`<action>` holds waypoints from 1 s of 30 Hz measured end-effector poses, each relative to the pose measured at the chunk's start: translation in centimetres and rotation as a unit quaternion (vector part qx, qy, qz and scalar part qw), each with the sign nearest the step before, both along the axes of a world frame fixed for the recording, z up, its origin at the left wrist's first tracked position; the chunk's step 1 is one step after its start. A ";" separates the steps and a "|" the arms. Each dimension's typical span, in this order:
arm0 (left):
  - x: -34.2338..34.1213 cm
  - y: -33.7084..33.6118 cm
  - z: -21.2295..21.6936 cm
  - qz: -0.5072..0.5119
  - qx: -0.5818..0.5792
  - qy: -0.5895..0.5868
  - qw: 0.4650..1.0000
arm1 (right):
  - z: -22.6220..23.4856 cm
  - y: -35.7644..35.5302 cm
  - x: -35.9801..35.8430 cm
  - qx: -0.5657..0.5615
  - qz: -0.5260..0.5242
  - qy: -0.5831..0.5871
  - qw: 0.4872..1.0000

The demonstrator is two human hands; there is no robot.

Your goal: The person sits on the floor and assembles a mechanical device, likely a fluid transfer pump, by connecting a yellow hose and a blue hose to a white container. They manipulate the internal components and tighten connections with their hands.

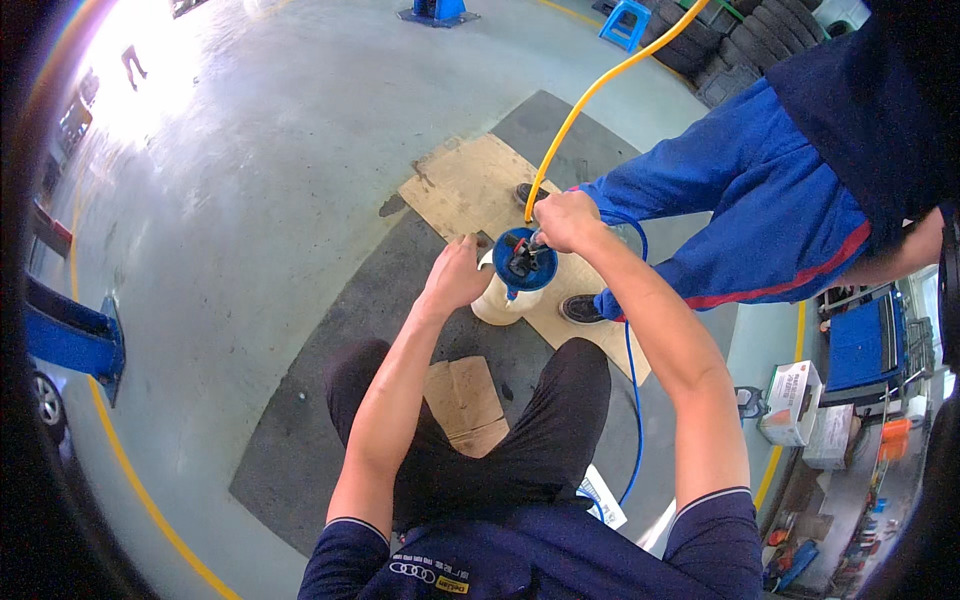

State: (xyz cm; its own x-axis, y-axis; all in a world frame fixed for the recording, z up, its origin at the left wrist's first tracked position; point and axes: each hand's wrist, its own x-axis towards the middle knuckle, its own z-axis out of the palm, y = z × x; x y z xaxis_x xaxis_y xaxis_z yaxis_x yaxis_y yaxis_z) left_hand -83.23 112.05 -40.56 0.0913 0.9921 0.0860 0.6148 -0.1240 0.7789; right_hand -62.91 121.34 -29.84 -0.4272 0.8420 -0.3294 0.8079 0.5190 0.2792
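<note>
Here, a white plastic jug is standing beside a tan cardboard sheet, bearing a round blue funnel with a black-and-red part inside. The right hand is apparently gripping that part; the left hand is curling at the jug, its hold impossible to tell. Grey floor is stretching leftward; blue-trousered legs are blocking the right.

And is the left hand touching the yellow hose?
Apart. The head view shows the left hand left of the yellow hose, with tan cardboard visible in the gap between them.
</note>
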 end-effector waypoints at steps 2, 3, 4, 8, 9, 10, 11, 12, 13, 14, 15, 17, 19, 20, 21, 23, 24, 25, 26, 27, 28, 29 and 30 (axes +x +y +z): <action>0.7 0.7 -1.6 0.006 0.030 -0.012 0.999 | -0.6 0.3 0.7 0.005 -0.004 0.020 1.000; 0.9 1.2 -2.2 0.009 0.030 -0.011 0.999 | -0.3 0.2 0.8 0.002 -0.008 0.031 0.999; 1.0 1.8 -2.8 0.012 0.030 -0.010 0.999 | -0.1 0.1 0.7 -0.001 -0.012 0.042 0.999; 1.4 4.3 -5.0 0.008 0.041 0.012 0.999 | -0.6 0.6 0.6 0.010 -0.024 0.050 0.998; 2.0 4.4 -5.2 0.012 0.045 -0.002 0.999 | -0.7 0.5 0.6 0.009 -0.031 0.050 0.998; 2.4 4.8 -5.2 0.013 0.031 -0.016 0.999 | -0.7 0.5 0.9 0.011 -0.033 0.055 0.998; 2.8 5.2 -5.3 0.015 0.015 -0.031 0.999 | -0.8 0.4 1.1 0.013 -0.036 0.060 0.997; 3.1 5.7 -5.4 0.019 0.004 -0.045 0.999 | -0.7 0.3 1.1 0.018 -0.035 0.065 0.997; 3.4 6.3 -5.6 0.022 0.011 -0.058 0.998 | -1.1 0.4 1.2 0.029 -0.031 0.082 0.996; 3.9 7.0 -5.7 0.018 0.027 -0.063 0.998 | -1.3 0.4 1.3 0.037 -0.029 0.082 0.995; 4.2 7.5 -6.2 0.015 0.040 -0.067 0.997 | -1.5 0.2 1.2 0.042 -0.027 0.083 0.995; 4.8 8.8 -7.3 0.010 0.065 -0.075 0.995 | -1.5 0.5 1.2 0.045 -0.034 0.088 0.994; 4.8 9.4 -9.9 -0.058 0.061 -0.107 0.991 | -1.0 0.3 0.2 0.036 -0.036 0.081 0.995; 4.5 9.7 -10.9 -0.090 0.059 -0.122 0.987 | -0.7 0.2 -0.3 0.031 -0.035 0.077 0.996; 5.4 9.0 -11.6 -0.077 0.060 -0.147 0.984 | -1.0 0.2 0.1 0.034 -0.040 0.076 0.996; 5.8 8.7 -12.3 -0.074 0.048 -0.224 0.971 | -1.6 0.2 0.3 0.038 -0.047 0.075 0.995; 6.1 8.6 -12.3 -0.071 0.042 -0.262 0.961 | -1.8 0.3 0.4 0.036 -0.054 0.076 0.995; 6.3 8.6 -12.4 -0.057 0.030 -0.274 0.960 | -2.0 0.5 0.5 0.035 -0.060 0.077 0.995; 6.4 8.6 -12.4 -0.042 0.019 -0.285 0.957 | -2.2 0.6 0.6 0.033 -0.066 0.079 0.994; 6.6 8.3 -12.3 -0.028 0.003 -0.296 0.955 | -2.4 0.6 0.7 0.038 -0.067 0.080 0.994; 6.6 8.0 -12.1 -0.022 0.016 -0.257 0.966 | -2.4 0.5 0.8 0.041 -0.068 0.082 0.993; 6.5 8.1 -11.9 -0.016 0.030 -0.218 0.975 | -2.4 0.4 0.8 0.044 -0.069 0.084 0.993; 6.4 8.5 -11.7 -0.012 0.047 -0.177 0.983 | -2.4 0.4 0.6 0.041 -0.072 0.080 0.993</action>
